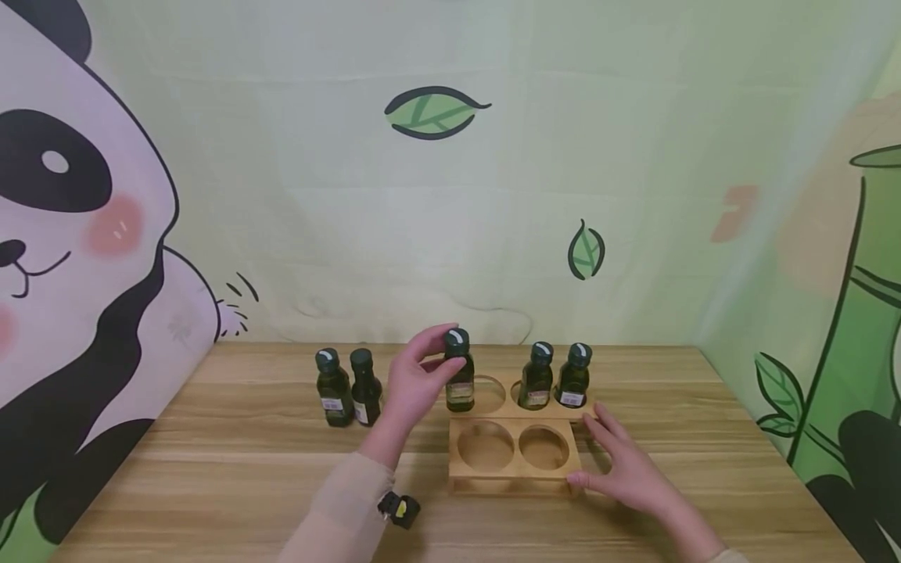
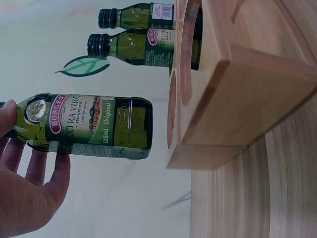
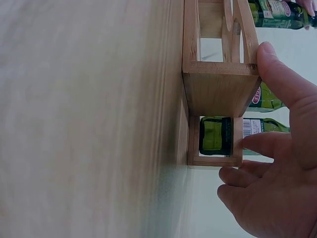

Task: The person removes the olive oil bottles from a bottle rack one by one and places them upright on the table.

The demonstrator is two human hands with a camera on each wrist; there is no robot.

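My left hand (image 1: 415,383) holds a small green glass olive oil bottle (image 2: 94,126) by its neck and dark cap. The bottle is upright, and in the left wrist view its base is apart from the two-tier wooden rack (image 1: 510,471). It hangs over the left part of the rear tier, beside a round hole. Two more olive oil bottles (image 1: 536,379) (image 1: 574,375) stand in holes at the rear tier's right. My right hand (image 1: 629,469) rests against the rack's right side, thumb at the front corner, forefinger touching the rear tier. Two round holes show in the front tier.
Left of the rack, two dark bottles (image 1: 334,395) (image 1: 366,395) stand close together on the wooden table (image 1: 232,446). Behind the table hangs a pale green cloth (image 1: 317,219) printed with a panda and leaves.
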